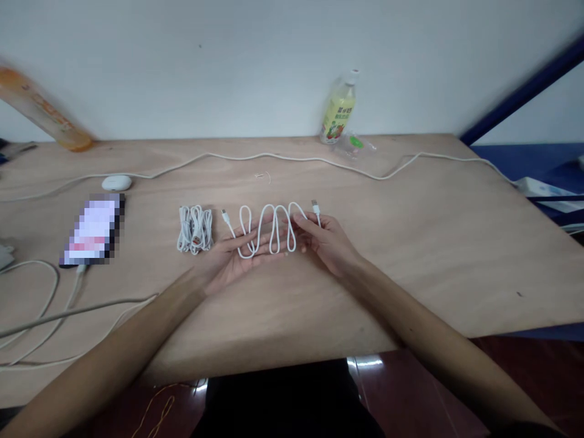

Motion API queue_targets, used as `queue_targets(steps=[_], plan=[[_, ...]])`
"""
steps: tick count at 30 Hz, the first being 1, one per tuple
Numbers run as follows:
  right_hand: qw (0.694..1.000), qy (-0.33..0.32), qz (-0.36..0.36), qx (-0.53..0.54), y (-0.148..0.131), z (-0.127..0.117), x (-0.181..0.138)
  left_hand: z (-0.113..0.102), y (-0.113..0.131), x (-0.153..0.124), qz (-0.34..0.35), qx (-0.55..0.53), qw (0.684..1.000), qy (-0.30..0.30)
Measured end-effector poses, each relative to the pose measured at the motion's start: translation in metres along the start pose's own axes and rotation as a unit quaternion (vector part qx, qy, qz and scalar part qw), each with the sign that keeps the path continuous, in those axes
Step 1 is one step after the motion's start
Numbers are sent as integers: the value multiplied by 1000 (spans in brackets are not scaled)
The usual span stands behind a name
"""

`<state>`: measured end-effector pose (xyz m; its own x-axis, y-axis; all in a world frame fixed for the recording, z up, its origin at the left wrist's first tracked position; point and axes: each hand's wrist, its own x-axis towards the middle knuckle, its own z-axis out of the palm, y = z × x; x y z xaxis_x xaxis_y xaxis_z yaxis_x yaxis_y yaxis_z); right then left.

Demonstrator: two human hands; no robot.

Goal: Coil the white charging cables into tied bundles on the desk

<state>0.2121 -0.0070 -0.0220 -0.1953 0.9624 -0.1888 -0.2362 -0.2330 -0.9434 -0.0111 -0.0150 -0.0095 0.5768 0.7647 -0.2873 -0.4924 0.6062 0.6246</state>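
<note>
A white USB cable (269, 226) lies in zigzag loops on the wooden table (410, 255), a plug at each end. My left hand (232, 258) lies palm up beneath the left loops, fingers stretched out under them. My right hand (326, 240) rests on the right end of the loops, its fingers curled about the cable near the USB plug (316, 210). A second white cable (195, 229), bundled and tied, lies just left of my left hand.
A phone (93, 230) with a charging cable sits at the left, a white oval device (117, 182) behind it. A long white cord (292, 159) crosses the back. A drink bottle (338, 109) stands by the wall, with an orange bottle (41, 109) at far left.
</note>
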Motion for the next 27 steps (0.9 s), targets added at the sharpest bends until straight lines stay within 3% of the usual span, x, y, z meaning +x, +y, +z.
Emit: queue_targets(steps=[11, 27], plan=[[999, 25, 17, 39, -1, -1, 2, 0, 2, -2, 8, 0, 1000, 5], [991, -29, 73, 111, -7, -3, 5, 3, 2, -2, 22, -2, 1000, 16]])
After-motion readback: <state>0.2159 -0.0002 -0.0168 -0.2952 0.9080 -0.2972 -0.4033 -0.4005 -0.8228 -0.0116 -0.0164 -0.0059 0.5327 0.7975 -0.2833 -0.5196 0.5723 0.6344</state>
